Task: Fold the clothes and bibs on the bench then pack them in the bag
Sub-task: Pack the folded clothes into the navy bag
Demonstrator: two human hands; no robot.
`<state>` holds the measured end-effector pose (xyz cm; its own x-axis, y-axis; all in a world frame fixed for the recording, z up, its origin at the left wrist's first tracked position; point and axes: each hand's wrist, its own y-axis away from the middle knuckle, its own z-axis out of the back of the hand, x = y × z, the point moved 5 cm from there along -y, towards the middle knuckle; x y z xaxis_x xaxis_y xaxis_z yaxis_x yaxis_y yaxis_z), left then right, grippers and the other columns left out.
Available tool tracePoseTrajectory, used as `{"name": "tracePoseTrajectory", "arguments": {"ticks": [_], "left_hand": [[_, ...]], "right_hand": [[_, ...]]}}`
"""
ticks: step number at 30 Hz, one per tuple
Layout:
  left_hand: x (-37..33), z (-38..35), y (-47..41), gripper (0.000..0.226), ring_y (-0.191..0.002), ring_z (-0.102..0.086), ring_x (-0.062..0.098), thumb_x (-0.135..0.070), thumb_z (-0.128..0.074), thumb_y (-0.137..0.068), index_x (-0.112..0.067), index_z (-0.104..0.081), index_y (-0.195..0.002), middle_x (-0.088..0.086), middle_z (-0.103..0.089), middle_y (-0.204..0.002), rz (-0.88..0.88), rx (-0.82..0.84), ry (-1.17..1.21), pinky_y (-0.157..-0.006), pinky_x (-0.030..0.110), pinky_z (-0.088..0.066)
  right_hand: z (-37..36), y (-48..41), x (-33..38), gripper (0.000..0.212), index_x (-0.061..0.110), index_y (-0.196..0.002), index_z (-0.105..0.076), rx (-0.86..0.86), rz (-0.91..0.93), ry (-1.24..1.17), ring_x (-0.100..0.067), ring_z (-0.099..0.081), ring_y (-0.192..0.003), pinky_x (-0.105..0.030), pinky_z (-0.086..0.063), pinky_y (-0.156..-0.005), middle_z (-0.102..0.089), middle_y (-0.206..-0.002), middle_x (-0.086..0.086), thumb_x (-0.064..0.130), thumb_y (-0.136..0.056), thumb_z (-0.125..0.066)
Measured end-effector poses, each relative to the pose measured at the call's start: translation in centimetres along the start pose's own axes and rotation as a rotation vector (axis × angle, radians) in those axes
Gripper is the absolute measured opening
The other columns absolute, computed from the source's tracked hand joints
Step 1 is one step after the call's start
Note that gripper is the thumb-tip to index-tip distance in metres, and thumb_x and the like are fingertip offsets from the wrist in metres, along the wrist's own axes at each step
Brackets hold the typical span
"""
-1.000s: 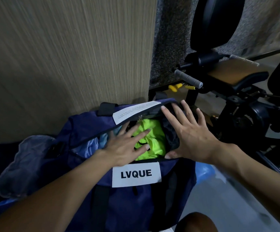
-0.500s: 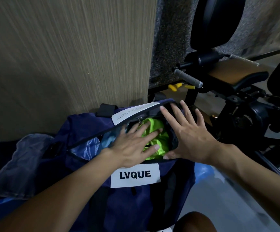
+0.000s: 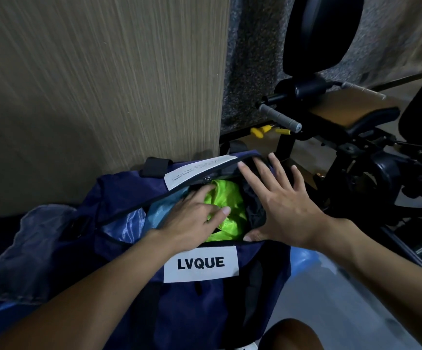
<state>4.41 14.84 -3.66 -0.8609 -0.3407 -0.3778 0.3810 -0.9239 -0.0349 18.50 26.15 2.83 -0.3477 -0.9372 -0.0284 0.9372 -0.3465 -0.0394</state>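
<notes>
The navy bag (image 3: 119,195) sits in the lower middle of the frame. It is soft woven cloth with a black-piped mouth gaping open, a white "LVQUE" label (image 3: 201,263) on its near side and a white printed tag (image 3: 197,170) on its far rim; the tag's print is too small to read.

Inside, a neon green mesh bib (image 3: 230,200) lies crumpled at the centre. Light blue fabric (image 3: 156,213) with a satin sheen lies to its left, and a dark garment (image 3: 255,210), hard to make out, to its right.

The left hand (image 3: 194,218) lies flat with its fingers extended, pressing on the bib and covering part of it. The right hand (image 3: 285,210) is spread wide and grasps nothing, resting over the bag's right end.

A grey, rumpled cloth (image 3: 28,248) lies at lower left. A streaked wood-grain panel (image 3: 103,84) fills the upper left, and a black gym machine (image 3: 356,147) at right is cut off by the frame edge.
</notes>
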Motion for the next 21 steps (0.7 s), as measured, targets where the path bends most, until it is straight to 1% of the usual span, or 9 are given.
{"name": "tracePoseTrajectory", "arguments": {"ticks": [2, 3, 4, 6, 8, 10, 13, 17, 21], "left_hand": [[-0.5, -0.5, -0.2, 0.064, -0.146, -0.026, 0.02, -0.076, -0.031, -0.09, -0.031, -0.07, -0.112, -0.001, -0.026, -0.16, 0.011, -0.025, -0.087, -0.116, 0.047, -0.026], [-0.4, -0.8, -0.4, 0.056, -0.146, -0.023, 0.018, -0.073, -0.041, -0.089, -0.033, -0.067, -0.117, -0.001, -0.027, -0.16, 0.021, -0.028, -0.115, -0.117, 0.046, -0.023], [-0.3, -1.0, -0.4, 0.055, -0.147, -0.02, 0.017, -0.072, -0.047, -0.088, -0.035, -0.06, -0.127, -0.001, -0.025, -0.161, 0.035, -0.01, -0.137, -0.118, 0.046, -0.021], [0.3, -1.4, -0.4, 0.073, -0.15, -0.011, 0.017, -0.073, -0.048, -0.085, -0.042, -0.032, -0.149, -0.004, -0.016, -0.164, 0.059, 0.071, -0.188, -0.121, 0.045, -0.015], [0.9, -1.6, -0.3, 0.087, -0.152, 0.0, 0.017, -0.077, -0.043, -0.085, -0.044, -0.005, -0.156, -0.006, -0.003, -0.166, 0.077, 0.161, -0.252, -0.123, 0.046, -0.009], [1.3, -1.9, -0.3, 0.09, -0.153, 0.009, 0.017, -0.08, -0.036, -0.085, -0.043, 0.004, -0.156, -0.006, 0.005, -0.166, 0.083, 0.228, -0.317, -0.124, 0.045, -0.004], [1.2, -1.5, -0.2, 0.089, -0.153, 0.011, 0.017, -0.083, -0.029, -0.085, -0.042, 0.006, -0.157, -0.005, 0.007, -0.167, 0.067, 0.244, -0.373, -0.124, 0.044, -0.002], [0.0, 0.2, 0.8, 0.085, -0.153, 0.002, 0.017, -0.082, -0.029, -0.087, -0.039, -0.009, -0.158, -0.005, -0.003, -0.167, 0.019, 0.146, -0.339, -0.123, 0.043, -0.007], [-1.6, 2.1, 3.0, 0.075, -0.153, -0.005, 0.018, -0.074, -0.028, -0.093, -0.037, -0.016, -0.157, -0.003, -0.01, -0.167, -0.001, 0.122, -0.288, -0.122, 0.042, -0.01]], "right_hand": [[0.0, 0.0, 0.1, 0.142, 0.041, -0.132, 0.047, -0.002, 0.005, 0.003, -0.028, 0.03, -0.145, -0.064, 0.001, -0.117, 0.017, -0.161, 0.0, 0.08, -0.059, -0.068], [0.0, -0.1, 0.1, 0.142, 0.041, -0.132, 0.047, -0.001, 0.005, 0.003, -0.028, 0.03, -0.145, -0.064, 0.001, -0.117, 0.018, -0.161, 0.0, 0.081, -0.059, -0.067], [0.0, -0.1, 0.1, 0.142, 0.041, -0.132, 0.047, 0.0, 0.003, 0.002, -0.028, 0.03, -0.145, -0.063, 0.001, -0.117, 0.018, -0.161, 0.0, 0.081, -0.058, -0.067], [0.0, 0.0, 0.1, 0.142, 0.041, -0.132, 0.047, 0.001, 0.003, -0.001, -0.028, 0.03, -0.145, -0.064, 0.0, -0.117, 0.019, -0.161, 0.0, 0.081, -0.058, -0.067], [-0.1, 0.0, 0.2, 0.142, 0.041, -0.133, 0.047, 0.0, 0.006, -0.005, -0.028, 0.03, -0.145, -0.064, 0.0, -0.117, 0.02, -0.161, 0.0, 0.082, -0.058, -0.067], [-0.1, 0.0, 0.2, 0.142, 0.042, -0.132, 0.047, -0.006, 0.007, -0.007, -0.028, 0.03, -0.145, -0.064, 0.0, -0.117, 0.02, -0.161, 0.0, 0.082, -0.057, -0.067], [-0.2, -0.2, 0.2, 0.143, 0.042, -0.131, 0.048, -0.018, 0.006, -0.005, -0.028, 0.029, -0.146, -0.063, 0.001, -0.117, 0.018, -0.161, 0.0, 0.081, -0.057, -0.068], [-0.1, -0.1, 0.3, 0.142, 0.041, -0.134, 0.046, -0.02, 0.006, 0.02, -0.028, 0.029, -0.146, -0.063, 0.001, -0.117, 0.018, -0.161, 0.0, 0.081, -0.058, -0.068], [0.6, 0.3, 0.9, 0.14, 0.04, -0.136, 0.044, -0.018, -0.002, 0.048, -0.027, 0.027, -0.146, -0.063, 0.001, -0.117, 0.014, -0.162, 0.0, 0.08, -0.06, -0.067]]}}
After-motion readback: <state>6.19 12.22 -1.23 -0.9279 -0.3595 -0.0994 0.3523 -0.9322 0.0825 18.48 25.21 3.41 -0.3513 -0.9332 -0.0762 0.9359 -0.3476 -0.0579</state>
